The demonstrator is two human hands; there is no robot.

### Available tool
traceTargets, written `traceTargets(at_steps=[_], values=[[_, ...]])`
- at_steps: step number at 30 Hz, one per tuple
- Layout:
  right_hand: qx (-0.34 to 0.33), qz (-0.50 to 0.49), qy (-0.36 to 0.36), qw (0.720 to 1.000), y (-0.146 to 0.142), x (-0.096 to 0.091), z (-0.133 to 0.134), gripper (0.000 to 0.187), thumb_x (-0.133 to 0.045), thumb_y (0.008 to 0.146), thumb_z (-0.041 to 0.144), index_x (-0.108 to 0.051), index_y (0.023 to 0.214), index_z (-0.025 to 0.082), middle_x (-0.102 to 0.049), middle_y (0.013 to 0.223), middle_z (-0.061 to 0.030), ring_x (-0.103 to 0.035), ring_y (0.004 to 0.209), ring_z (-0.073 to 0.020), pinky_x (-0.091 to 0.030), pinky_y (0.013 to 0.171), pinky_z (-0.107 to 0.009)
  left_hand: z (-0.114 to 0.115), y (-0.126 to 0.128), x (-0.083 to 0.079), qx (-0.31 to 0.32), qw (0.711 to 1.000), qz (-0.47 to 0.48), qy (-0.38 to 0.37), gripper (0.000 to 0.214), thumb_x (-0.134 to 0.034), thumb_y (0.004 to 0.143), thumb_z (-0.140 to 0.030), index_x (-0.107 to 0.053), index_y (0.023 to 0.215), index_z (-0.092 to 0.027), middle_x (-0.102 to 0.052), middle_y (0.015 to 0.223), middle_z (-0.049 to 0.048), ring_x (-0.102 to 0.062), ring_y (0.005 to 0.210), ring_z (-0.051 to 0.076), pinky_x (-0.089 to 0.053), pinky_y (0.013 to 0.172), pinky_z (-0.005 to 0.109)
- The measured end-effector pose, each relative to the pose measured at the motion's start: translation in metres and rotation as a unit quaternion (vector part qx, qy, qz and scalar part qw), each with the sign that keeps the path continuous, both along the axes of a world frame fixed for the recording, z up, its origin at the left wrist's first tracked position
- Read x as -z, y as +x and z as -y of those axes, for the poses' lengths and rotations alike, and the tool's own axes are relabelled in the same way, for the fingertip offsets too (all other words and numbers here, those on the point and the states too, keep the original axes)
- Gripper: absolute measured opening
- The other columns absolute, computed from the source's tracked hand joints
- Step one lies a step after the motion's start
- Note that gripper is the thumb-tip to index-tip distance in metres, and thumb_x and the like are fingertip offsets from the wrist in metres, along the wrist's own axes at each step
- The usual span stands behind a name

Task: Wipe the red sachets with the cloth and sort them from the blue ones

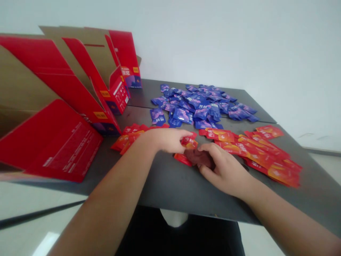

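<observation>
My left hand is closed at the table's middle, with a red and orange sachet at its fingertips. Just to the right, my right hand grips a dark reddish-brown flat packet between thumb and fingers; its printing cannot be made out. Another red sachet lies under the two hands, partly covered. Beyond my right hand spreads a pile of red and orange sachets. More red sachets lie left of my left hand, partly hidden behind my forearm.
A heap of blue and purple sachets covers the far part of the dark grey table. Open red cardboard boxes stand in a row along the left side. A pale wall rises behind the table.
</observation>
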State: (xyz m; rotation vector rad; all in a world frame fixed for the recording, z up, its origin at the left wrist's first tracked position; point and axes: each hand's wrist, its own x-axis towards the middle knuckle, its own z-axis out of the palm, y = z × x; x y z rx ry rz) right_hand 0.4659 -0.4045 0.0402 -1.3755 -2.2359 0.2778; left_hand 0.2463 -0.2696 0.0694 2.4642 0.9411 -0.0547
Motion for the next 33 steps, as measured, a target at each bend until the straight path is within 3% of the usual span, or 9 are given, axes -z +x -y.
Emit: traceTargets(at_steps=[4, 7, 10, 12, 18, 24, 28, 31, 33], values=[[0.09, -0.043, 0.068, 0.993, 0.001, -0.017, 0.002, 0.047, -0.061, 0.096, 0.022, -0.047, 0.141, 0.027, -0.063, 0.134, -0.013, -0.064, 0.123, -0.0317, -0.055, 0.102, -0.051, 0.011, -0.017, 0.011, 0.01, 0.998, -0.007, -0.06, 0.128, -0.087, 0.069, -0.064, -0.019, 0.172, -0.029, -0.038, 0.172, 0.011, -0.048, 0.152, 0.032, -0.042, 0.121, 0.039], [0.031, -0.039, 0.031, 0.998, -0.009, -0.035, -0.003, 0.043, -0.059, 0.097, 0.017, -0.054, 0.138, 0.029, -0.061, 0.139, -0.0116, -0.059, 0.131, -0.0296, -0.051, 0.111, -0.051, 0.023, -0.012, 0.027, -0.027, 1.0, -0.002, 0.004, 0.149, -0.091, 0.057, -0.068, -0.007, 0.173, -0.026, -0.044, 0.167, 0.0187, -0.048, 0.149, 0.04, -0.045, 0.116, 0.045], [-0.079, 0.006, -0.079, 0.994, -0.021, -0.039, -0.015, 0.029, -0.06, 0.097, 0.015, -0.068, 0.122, 0.028, -0.069, 0.127, -0.0072, -0.066, 0.118, -0.0254, -0.054, 0.105, -0.045, 0.03, -0.004, 0.036, -0.034, 0.999, 0.019, 0.034, 0.151, -0.091, 0.055, -0.071, -0.007, 0.173, -0.029, -0.051, 0.16, 0.017, -0.048, 0.147, 0.041, -0.047, 0.113, 0.046], [-0.1, 0.04, -0.114, 0.988, -0.026, -0.032, -0.025, 0.019, -0.063, 0.097, 0.018, -0.073, 0.112, 0.026, -0.072, 0.118, -0.0056, -0.067, 0.111, -0.0252, -0.054, 0.101, -0.045, 0.031, -0.003, 0.036, -0.04, 0.998, 0.02, 0.034, 0.15, -0.09, 0.055, -0.072, -0.007, 0.172, -0.03, -0.052, 0.158, 0.0174, -0.049, 0.146, 0.041, -0.048, 0.111, 0.046], [-0.058, 0.06, -0.087, 0.993, -0.028, -0.011, -0.041, 0.015, -0.065, 0.092, 0.015, -0.072, 0.103, 0.023, -0.071, 0.116, -0.0058, -0.064, 0.112, -0.0257, -0.051, 0.101, -0.043, 0.029, -0.005, 0.031, -0.03, 0.999, 0.01, 0.043, 0.147, -0.086, 0.061, -0.074, -0.005, 0.173, -0.025, -0.056, 0.151, 0.0193, -0.053, 0.14, 0.039, -0.049, 0.11, 0.045], [0.07, 0.113, -0.073, 0.988, -0.013, -0.003, -0.056, 0.021, -0.053, 0.104, 0.029, -0.07, 0.115, 0.022, -0.068, 0.112, -0.0095, -0.068, 0.101, -0.0261, -0.053, 0.092, -0.041, 0.029, -0.005, 0.028, -0.025, 0.999, -0.003, 0.032, 0.152, -0.084, 0.059, -0.079, -0.002, 0.173, -0.021, -0.048, 0.161, 0.0212, -0.048, 0.145, 0.041, -0.045, 0.115, 0.048], [0.118, 0.1, -0.064, 0.986, -0.001, 0.0, -0.066, 0.021, -0.055, 0.103, 0.029, -0.069, 0.117, 0.023, -0.069, 0.113, -0.0095, -0.069, 0.1, -0.0274, -0.053, 0.089, -0.042, 0.031, -0.005, 0.024, -0.023, 0.999, -0.025, 0.025, 0.154, -0.088, 0.055, -0.075, -0.005, 0.173, -0.02, -0.049, 0.158, 0.0228, -0.049, 0.145, 0.042, -0.046, 0.114, 0.048], [0.108, 0.058, -0.03, 0.992, 0.002, -0.005, -0.063, 0.02, -0.058, 0.101, 0.025, -0.068, 0.118, 0.023, -0.071, 0.116, -0.0094, -0.068, 0.106, -0.0277, -0.053, 0.094, -0.043, 0.032, -0.005, 0.023, -0.033, 0.999, -0.017, 0.027, 0.15, -0.087, 0.058, -0.075, -0.007, 0.173, -0.021, -0.049, 0.157, 0.0238, -0.049, 0.144, 0.043, -0.047, 0.113, 0.048], [0.039, 0.011, -0.027, 0.999, 0.001, -0.009, -0.055, 0.021, -0.063, 0.099, 0.024, -0.069, 0.118, 0.024, -0.072, 0.117, -0.0076, -0.068, 0.109, -0.0257, -0.052, 0.098, -0.041, 0.032, -0.005, 0.025, -0.036, 0.999, -0.002, 0.029, 0.146, -0.085, 0.06, -0.075, -0.009, 0.173, -0.022, -0.051, 0.154, 0.0228, -0.05, 0.144, 0.042, -0.048, 0.112, 0.047]])
